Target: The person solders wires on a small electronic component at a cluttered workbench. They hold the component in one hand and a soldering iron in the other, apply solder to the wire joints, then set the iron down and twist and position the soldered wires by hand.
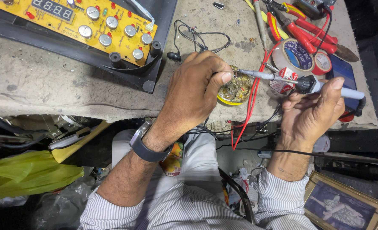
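Right hand point(310, 108) gripping a soldering iron point(282, 79) is dipping its tip into the tin point(235, 89), best kept steady by the left hand point(197, 91) clasping it.

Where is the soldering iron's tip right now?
In the head view, right of centre, the soldering iron in the right hand points its tip into the small yellow tin held by the left hand.

Soldering iron point(299, 81) with pale handle, lying level, tip in small yellow-rimmed round tin point(235, 89) on workbench edge
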Demonstrator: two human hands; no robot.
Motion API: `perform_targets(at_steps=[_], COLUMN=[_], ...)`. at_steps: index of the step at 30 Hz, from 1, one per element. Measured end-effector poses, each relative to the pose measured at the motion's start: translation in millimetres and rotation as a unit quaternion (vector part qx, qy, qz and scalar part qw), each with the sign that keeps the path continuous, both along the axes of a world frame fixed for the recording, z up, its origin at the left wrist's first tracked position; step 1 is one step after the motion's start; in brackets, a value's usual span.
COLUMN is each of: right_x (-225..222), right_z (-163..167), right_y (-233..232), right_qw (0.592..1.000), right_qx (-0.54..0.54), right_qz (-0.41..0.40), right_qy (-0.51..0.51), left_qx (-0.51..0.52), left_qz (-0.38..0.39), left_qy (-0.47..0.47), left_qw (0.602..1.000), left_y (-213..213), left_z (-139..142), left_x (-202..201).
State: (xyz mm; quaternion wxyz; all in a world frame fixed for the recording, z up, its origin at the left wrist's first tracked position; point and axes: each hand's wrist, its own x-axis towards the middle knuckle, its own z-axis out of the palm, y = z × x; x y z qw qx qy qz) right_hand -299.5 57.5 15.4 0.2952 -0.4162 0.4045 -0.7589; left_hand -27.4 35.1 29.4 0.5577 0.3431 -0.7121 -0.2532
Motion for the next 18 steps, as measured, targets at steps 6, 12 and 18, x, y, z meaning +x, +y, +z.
perform_targets(at_steps=[6, 12, 18], right_x=[-1, -4, -5], right_z=[-1, -10, -23], right_y=[-1, -2, 2], right_qw=[1.000, 1.000, 0.999], right_qx=[-0.001, 0.000, -0.009], right_qz=[0.000, -0.010, -0.006], right_qy=[0.000, -0.013, -0.043], left_qx=[-0.007, -0.005, -0.007], left_qz=[-0.001, -0.001, -0.001], left_qy=[0.002, 0.002, 0.006], left_qw=[1.000, 1.000, 1.000], left_y=[0, 0, 5], left_z=[0, -9, -22], left_x=[0, 0, 2])
